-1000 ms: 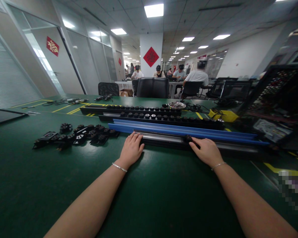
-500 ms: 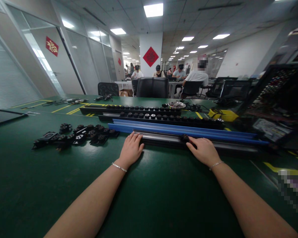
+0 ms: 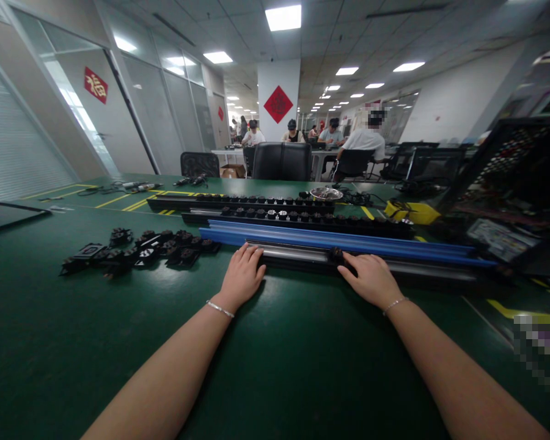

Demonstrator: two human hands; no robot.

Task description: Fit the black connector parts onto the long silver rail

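Note:
A long black rail (image 3: pixel 296 252) with a shiny grey top strip lies across the green table in front of me. My left hand (image 3: pixel 242 278) is closed over its left end, fingers across the top and thumb on the near side. On the rail sits a small black round-topped module (image 3: pixel 335 255). My right hand (image 3: pixel 369 280) is at the module's right side, its fingertips against it and the thumb lower at the rail's near side. Behind the rail, a long blue rail (image 3: pixel 302 235) lies parallel. The fingertips of both hands are partly hidden.
Loose black modules (image 3: pixel 149 249) lie in a cluster on the left. Two black rails fitted with modules (image 3: pixel 302 217) lie farther back, near a metal bowl (image 3: pixel 326 194) and a yellow object (image 3: pixel 412 212). A dark tablet-like panel (image 3: pixel 9 217) is at far left. People sit beyond.
My right hand and the small black module have shifted slightly left along the black rail. My left hand has stayed on the rail's left end.

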